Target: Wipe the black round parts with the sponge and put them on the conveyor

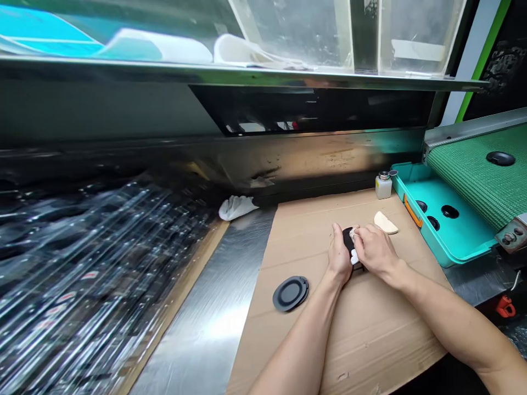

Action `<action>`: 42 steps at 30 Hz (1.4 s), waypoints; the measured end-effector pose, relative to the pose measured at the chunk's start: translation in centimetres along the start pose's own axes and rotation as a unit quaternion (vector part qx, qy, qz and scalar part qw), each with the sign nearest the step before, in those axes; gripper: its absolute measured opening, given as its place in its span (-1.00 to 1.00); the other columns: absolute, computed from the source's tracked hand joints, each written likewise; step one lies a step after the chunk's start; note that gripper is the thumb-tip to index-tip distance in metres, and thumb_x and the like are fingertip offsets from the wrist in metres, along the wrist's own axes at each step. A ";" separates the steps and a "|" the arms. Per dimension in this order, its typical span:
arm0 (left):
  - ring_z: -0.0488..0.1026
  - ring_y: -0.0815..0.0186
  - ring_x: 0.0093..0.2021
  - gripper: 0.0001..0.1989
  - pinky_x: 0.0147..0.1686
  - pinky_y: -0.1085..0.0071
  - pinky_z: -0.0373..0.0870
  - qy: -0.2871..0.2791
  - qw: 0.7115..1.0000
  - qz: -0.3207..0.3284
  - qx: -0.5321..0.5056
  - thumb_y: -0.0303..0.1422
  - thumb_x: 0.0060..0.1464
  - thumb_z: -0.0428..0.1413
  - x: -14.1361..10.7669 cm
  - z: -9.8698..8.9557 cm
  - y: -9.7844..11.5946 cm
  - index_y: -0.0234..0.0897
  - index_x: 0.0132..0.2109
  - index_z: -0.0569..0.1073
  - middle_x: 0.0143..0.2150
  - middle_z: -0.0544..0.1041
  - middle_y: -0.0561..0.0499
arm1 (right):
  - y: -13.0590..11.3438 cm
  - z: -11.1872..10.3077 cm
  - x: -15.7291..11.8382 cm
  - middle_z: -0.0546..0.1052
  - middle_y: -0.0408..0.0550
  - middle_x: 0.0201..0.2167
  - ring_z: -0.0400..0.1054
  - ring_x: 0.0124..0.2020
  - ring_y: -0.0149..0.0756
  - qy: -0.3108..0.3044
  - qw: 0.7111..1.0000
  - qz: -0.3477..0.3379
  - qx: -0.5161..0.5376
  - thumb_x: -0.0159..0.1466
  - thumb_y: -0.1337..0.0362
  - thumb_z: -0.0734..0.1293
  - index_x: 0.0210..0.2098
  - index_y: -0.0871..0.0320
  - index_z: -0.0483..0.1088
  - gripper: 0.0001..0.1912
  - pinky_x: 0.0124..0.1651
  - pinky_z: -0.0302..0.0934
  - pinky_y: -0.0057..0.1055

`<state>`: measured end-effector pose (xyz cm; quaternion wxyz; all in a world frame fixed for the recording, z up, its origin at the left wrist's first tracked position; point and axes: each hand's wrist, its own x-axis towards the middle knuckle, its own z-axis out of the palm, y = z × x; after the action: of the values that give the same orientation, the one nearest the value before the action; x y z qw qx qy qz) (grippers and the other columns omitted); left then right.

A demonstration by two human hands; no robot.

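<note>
My left hand is wrapped round a black disc-shaped part, thumb up along its side. Pressed against the part's face is a small white cloth, pinched in the fingers of my right hand. Both hands hide much of the part. Below and to the left lie dark grey round parts, which look stacked, on the brown cardboard sheet. A cream half-round pad rests just beyond my right hand.
A small pump bottle stands beside a turquoise tray holding several black parts. Above the tray, a green conveyor belt carries a black disc. Crumpled white cloth and stacked clear plastic trays lie left. A shelf edge crosses overhead.
</note>
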<state>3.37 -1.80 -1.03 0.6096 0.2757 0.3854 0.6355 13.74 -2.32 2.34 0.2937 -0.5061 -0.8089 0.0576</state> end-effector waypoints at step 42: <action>0.52 0.12 0.10 -0.60 0.17 0.13 0.40 -0.017 0.976 -0.131 -0.174 -0.16 0.37 -0.11 0.1 0.1 1.0 -0.30 0.00 0.52 0.08 0.57 -0.17 | 0.2 1.7 -0.3 0.52 -0.08 -0.34 0.39 -0.28 -0.30 -0.019 0.987 -0.057 0.147 0.26 0.44 0.30 -0.35 0.14 0.44 -0.89 -0.15 0.21 -0.42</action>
<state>2.86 -1.65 -0.12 0.7327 0.1227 0.2912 0.6028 13.09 -2.09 0.77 0.3522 -0.4091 -0.8248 0.1680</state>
